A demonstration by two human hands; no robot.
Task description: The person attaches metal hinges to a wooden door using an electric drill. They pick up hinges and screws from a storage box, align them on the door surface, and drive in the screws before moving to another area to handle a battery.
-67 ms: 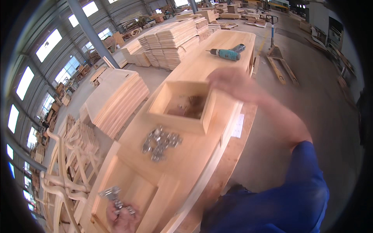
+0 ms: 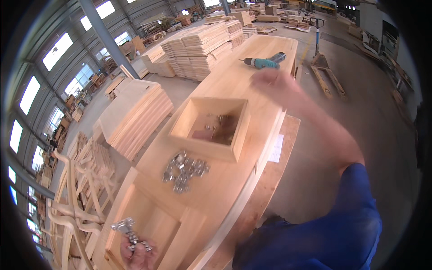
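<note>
Wood: a pale timber desk [image 2: 252,76] runs from the lower left of the frame to the upper centre.
Left hand: the left hand [image 2: 137,254] at the bottom edge is clamped on a metal hinge [image 2: 128,231], held over a shallow wooden frame [image 2: 148,225].
Right hand: the right hand [image 2: 270,83], blurred, reaches out in the upper centre, near a teal cordless drill [image 2: 263,62]; I cannot tell whether its fingers are apart or together.
Loose parts: a heap of metal hinges [image 2: 184,171] lies just below an open wooden box [image 2: 211,126] in mid-frame.
Risk: reaching this fast, the arm could knock the drill off the desk's far end, or the one-handed grip could let the hinge drop.
</note>
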